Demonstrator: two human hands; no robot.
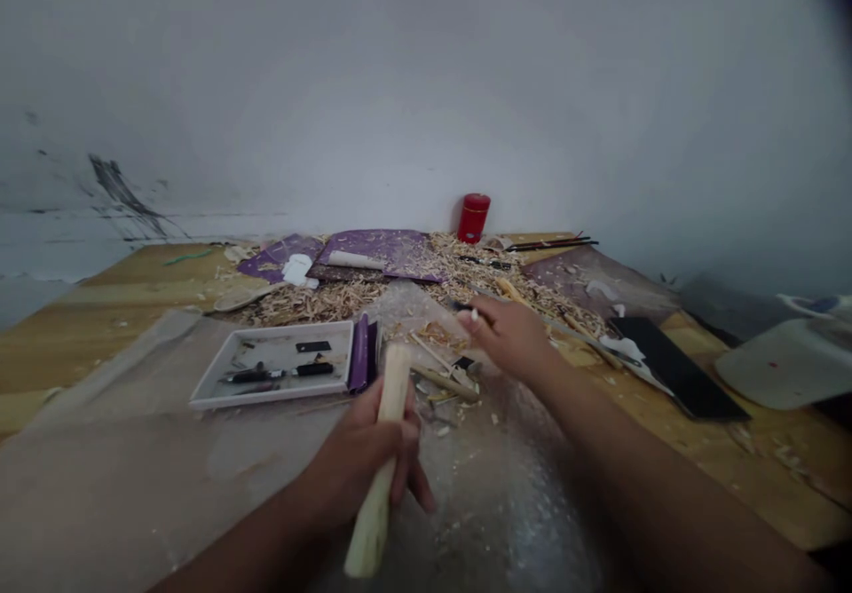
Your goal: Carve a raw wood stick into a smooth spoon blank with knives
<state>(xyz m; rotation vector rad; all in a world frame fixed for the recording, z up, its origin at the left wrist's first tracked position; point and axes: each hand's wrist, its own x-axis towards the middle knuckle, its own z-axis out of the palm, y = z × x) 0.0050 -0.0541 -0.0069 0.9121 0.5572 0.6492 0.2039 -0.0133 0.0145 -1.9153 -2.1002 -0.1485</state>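
Observation:
My left hand (382, 446) is wrapped round a pale, peeled wooden stick (371, 522), which slants up and away from me over the plastic sheet. Farther forward and to the right, my right hand (509, 331) is closed on a small dark tool (458, 305); only a short part shows, so its exact kind is unclear. The tool is apart from the stick. Below the right hand lie thin wooden sticks (453, 383) and loose shavings. A white tray (272, 399) left of my hands holds a black pen-like tool (293, 373) and a small black plate (312, 346).
Wood shavings (346, 300) heap across the back of the wooden table (67, 296). A red canister (474, 218) stands against the wall. On the right are a long black slab (679, 371) and a whitish container (792, 362). Clear plastic sheeting (126, 451) covers the front.

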